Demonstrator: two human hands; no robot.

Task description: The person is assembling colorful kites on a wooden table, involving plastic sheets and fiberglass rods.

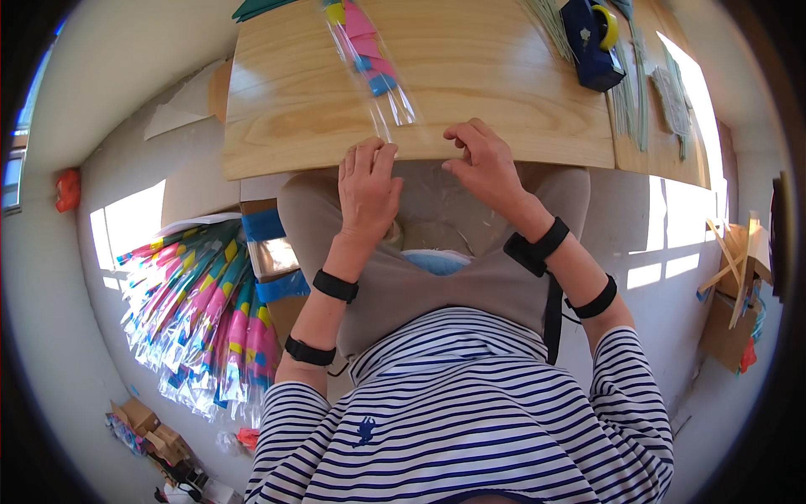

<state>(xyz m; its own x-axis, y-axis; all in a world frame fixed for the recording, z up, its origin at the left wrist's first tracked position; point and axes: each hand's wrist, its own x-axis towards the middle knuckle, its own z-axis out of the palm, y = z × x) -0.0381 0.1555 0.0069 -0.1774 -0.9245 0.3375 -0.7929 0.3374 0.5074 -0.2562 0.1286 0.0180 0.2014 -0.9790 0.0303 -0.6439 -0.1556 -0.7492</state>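
Here, the left hand (pixel 368 191) and the right hand (pixel 489 168) were at the near edge of the table (pixel 512 92), with a sleeve (pixel 367 46)

The left hand was palm down, its fingers lightly bent and close together, and their tips reached the clear lower end of the sleeve. Whether they pinched it or only touched it, I could not tell. The right hand was half open: its fingers were curled, the thumb stood apart from the forefinger, and nothing was seen in that gap. The hands were near each other but not touching.

The sleeve was lying on the table, beyond the left hand, slightly slanted, with pink, yellow and blue pieces inside. Its glare made the film's edges hard to follow.

Farther to the right stood a dark blue dispenser (pixel 585 50) with a yellow roll (pixel 607 27), well apart from both hands. Thin green stems (pixel 638 105) lay on both sides of it, and it hid a part of them. To the left, below the table top, many colourful wrapped pieces (pixel 197 311) lay in a pile, beside a box (pixel 273 256) with blue tape.
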